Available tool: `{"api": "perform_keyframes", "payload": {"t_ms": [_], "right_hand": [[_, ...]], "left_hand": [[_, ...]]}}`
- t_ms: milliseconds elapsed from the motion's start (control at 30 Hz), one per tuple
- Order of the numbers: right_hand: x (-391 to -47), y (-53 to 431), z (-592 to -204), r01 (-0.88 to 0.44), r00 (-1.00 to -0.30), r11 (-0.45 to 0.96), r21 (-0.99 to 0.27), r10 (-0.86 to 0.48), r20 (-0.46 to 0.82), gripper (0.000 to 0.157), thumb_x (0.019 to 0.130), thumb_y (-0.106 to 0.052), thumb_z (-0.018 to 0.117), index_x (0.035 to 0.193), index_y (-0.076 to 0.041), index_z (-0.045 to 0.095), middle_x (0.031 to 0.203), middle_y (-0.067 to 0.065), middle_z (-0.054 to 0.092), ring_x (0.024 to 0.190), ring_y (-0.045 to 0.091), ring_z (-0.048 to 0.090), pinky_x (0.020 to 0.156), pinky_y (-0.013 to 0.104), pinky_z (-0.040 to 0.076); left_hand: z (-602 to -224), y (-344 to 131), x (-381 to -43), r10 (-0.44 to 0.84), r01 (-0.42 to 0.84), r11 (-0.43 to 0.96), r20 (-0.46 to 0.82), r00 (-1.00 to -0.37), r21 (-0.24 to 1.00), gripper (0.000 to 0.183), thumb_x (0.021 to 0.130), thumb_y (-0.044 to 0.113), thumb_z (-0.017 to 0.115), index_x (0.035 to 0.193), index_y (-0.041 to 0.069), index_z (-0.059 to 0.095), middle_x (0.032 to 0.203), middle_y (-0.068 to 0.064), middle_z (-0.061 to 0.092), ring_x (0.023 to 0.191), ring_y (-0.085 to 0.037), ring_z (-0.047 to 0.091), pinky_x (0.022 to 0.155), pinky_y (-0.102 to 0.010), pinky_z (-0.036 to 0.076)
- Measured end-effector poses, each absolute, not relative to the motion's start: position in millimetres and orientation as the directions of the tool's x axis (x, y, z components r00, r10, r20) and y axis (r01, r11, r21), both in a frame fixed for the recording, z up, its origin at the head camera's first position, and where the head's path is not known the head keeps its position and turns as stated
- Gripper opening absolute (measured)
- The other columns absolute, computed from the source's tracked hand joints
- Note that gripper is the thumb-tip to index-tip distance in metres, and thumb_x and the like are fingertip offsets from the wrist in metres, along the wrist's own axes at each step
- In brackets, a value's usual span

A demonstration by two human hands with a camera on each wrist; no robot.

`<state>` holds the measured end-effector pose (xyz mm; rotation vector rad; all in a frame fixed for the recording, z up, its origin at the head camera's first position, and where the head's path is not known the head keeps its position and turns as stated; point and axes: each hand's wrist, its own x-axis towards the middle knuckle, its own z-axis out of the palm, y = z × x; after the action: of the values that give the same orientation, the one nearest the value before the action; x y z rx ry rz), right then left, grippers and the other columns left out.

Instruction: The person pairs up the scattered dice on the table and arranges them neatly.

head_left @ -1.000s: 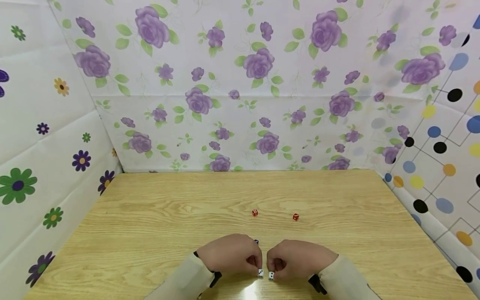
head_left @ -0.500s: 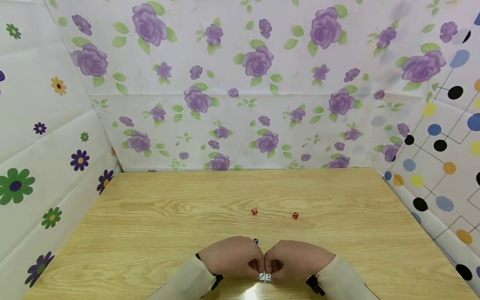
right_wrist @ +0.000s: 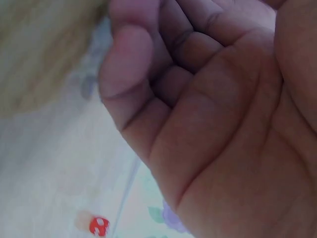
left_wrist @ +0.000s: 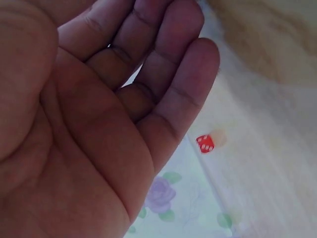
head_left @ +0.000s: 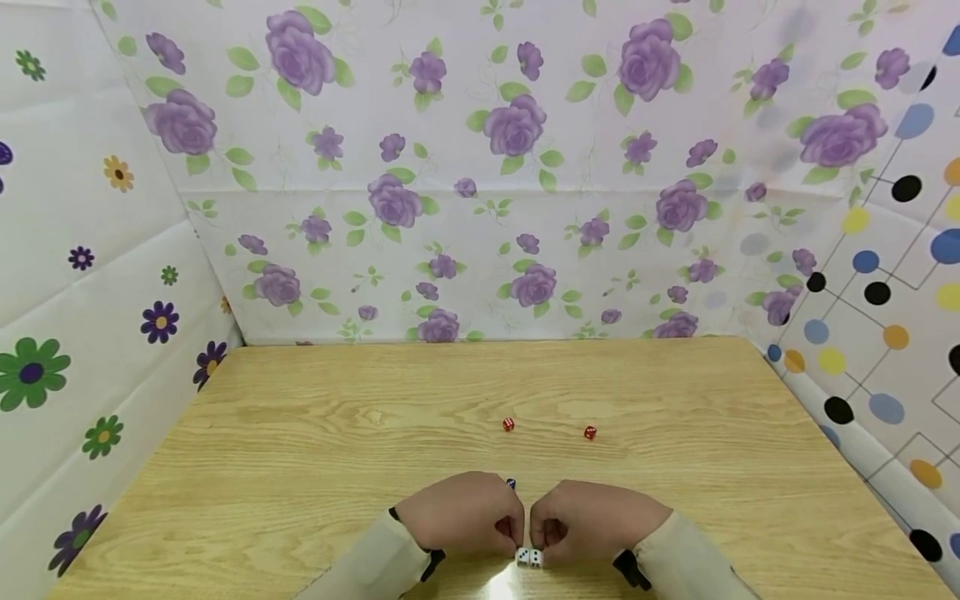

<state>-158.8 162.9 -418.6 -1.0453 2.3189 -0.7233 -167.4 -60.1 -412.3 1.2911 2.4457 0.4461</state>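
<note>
Two white dice stand side by side near the table's front edge, seemingly touching in the head view. My left hand pinches the left white die from the left. From the other side, my right hand pinches the right white die. Black pips show on both. In the wrist views the left palm and right palm appear with curled fingers, while the white dice are hidden there. A dark blue die lies just beyond the left hand, partly covered by it.
Farther back on the wooden table lie a red die and, to its right, another red die. Patterned cloth walls enclose the table: purple roses behind, flowers at left, dots at right.
Both hands have come together, bringing the white dice from a small gap to side by side. Since half a second ago the knuckles have parted slightly. The red dice stay put.
</note>
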Motion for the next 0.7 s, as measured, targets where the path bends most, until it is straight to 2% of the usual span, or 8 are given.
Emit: {"api": "perform_keyframes", "payload": {"t_ms": [67,167,300,400,567,700], "right_hand": [[-161.5,168.5,-416.7,-0.519,-0.596,0.565,-0.642,-0.777,-0.203,0.016,0.090,-0.010,0.077,0.089,-0.025,0.070,0.079,-0.021,0.062,0.068,-0.005,0.054,0.065,0.019,0.051],[-167.9,176.3,-412.8,-0.517,-0.651,0.591,-0.619,-0.741,-0.164,0.015,0.093,-0.011,0.074,0.089,-0.025,0.069,0.081,-0.020,0.061,0.070,-0.002,0.053,0.067,0.021,0.050],[-175.0,182.0,-408.8,-0.518,-0.743,0.655,-0.551,-0.664,-0.091,0.011,0.095,-0.013,0.073,0.093,-0.022,0.066,0.080,-0.015,0.057,0.070,0.001,0.050,0.066,0.024,0.047],[-177.1,183.6,-408.1,-0.510,-0.777,0.686,-0.518,-0.627,-0.066,0.010,0.095,-0.014,0.075,0.099,-0.016,0.066,0.080,-0.013,0.055,0.070,0.003,0.050,0.065,0.026,0.046],[-176.7,182.6,-410.9,-0.493,-0.792,0.721,-0.487,-0.603,-0.092,0.015,0.092,-0.014,0.078,0.105,-0.015,0.069,0.081,-0.014,0.057,0.072,0.002,0.053,0.067,0.028,0.049],[-176.4,181.8,-414.8,-0.484,-0.799,0.745,-0.459,-0.591,-0.115,0.014,0.092,-0.015,0.079,0.100,-0.019,0.069,0.081,-0.015,0.058,0.071,0.002,0.053,0.066,0.028,0.048]], "left_hand": [[-410.1,-64.3,-169.9,0.827,0.706,0.543,-0.142,-0.544,0.456,0.017,0.091,0.014,0.076,0.082,0.028,0.075,0.074,0.025,0.060,0.068,0.010,0.054,0.066,-0.011,0.047],[-408.1,-71.0,-176.9,0.802,0.676,0.560,-0.108,-0.588,0.478,0.016,0.093,0.012,0.071,0.086,0.026,0.072,0.078,0.023,0.061,0.067,0.005,0.054,0.068,-0.015,0.048],[-408.4,-77.3,-187.4,0.740,0.632,0.618,-0.075,-0.669,0.467,0.008,0.097,0.016,0.070,0.104,0.020,0.072,0.083,0.019,0.060,0.071,0.001,0.054,0.071,-0.020,0.049],[-410.1,-79.3,-192.9,0.698,0.606,0.657,-0.059,-0.714,0.448,0.019,0.098,0.017,0.071,0.117,0.016,0.070,0.084,0.015,0.059,0.072,0.000,0.055,0.070,-0.022,0.050],[-416.3,-78.1,-198.9,0.689,0.608,0.669,-0.050,-0.723,0.427,0.030,0.097,0.012,0.068,0.127,0.016,0.068,0.083,0.014,0.058,0.070,-0.003,0.052,0.070,-0.022,0.048],[-420.5,-74.8,-201.9,0.694,0.588,0.667,-0.094,-0.714,0.457,0.027,0.099,0.017,0.071,0.126,0.019,0.069,0.080,0.016,0.059,0.070,-0.001,0.053,0.075,-0.022,0.049]]}}
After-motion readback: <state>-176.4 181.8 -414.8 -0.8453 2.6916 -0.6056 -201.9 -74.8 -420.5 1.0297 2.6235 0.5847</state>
